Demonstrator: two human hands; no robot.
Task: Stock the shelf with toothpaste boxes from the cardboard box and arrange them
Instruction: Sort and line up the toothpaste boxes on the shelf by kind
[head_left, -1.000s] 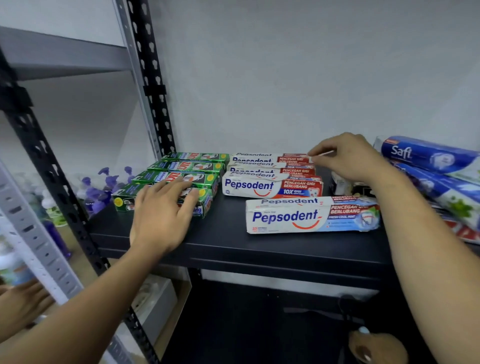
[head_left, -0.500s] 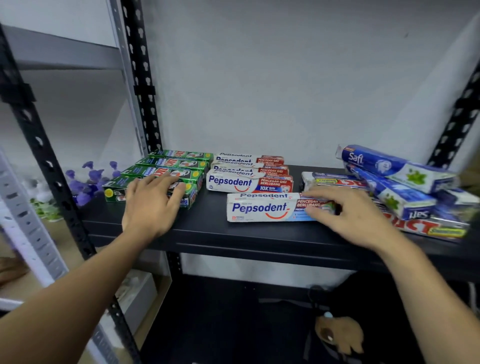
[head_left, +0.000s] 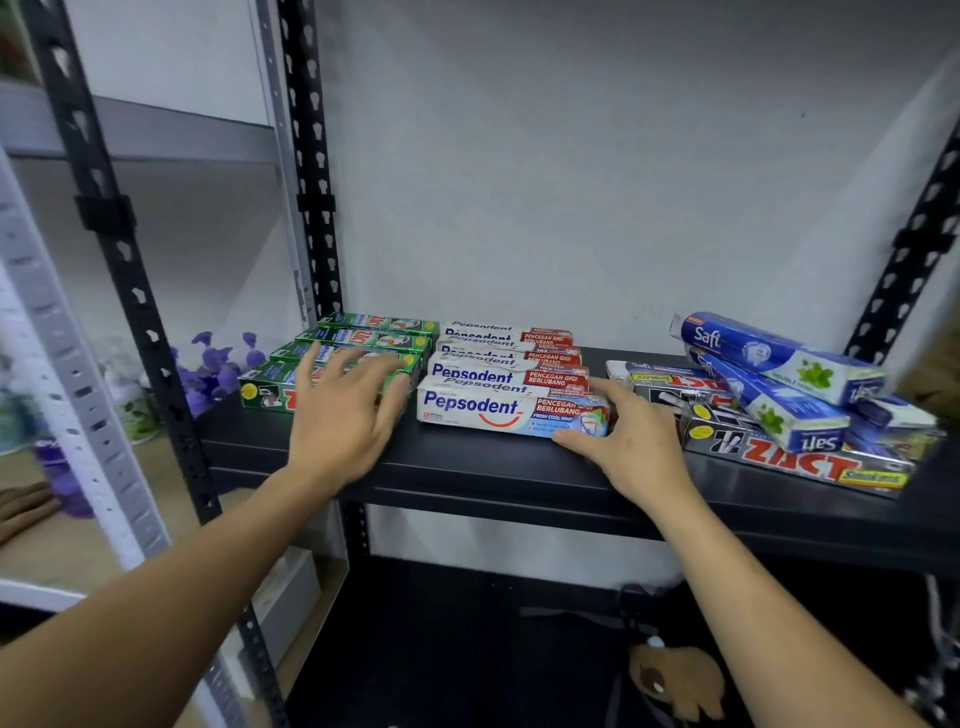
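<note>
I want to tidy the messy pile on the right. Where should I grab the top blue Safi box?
Pinch the top Safi box across its long sides near the middle, coming from above and the front. It lies slanted atop the second Safi box, with nothing over it.

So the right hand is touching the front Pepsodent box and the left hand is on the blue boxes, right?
Not quite: in the head view the left hand is on the green boxes instead. The right hand does touch the front Pepsodent box.
</note>
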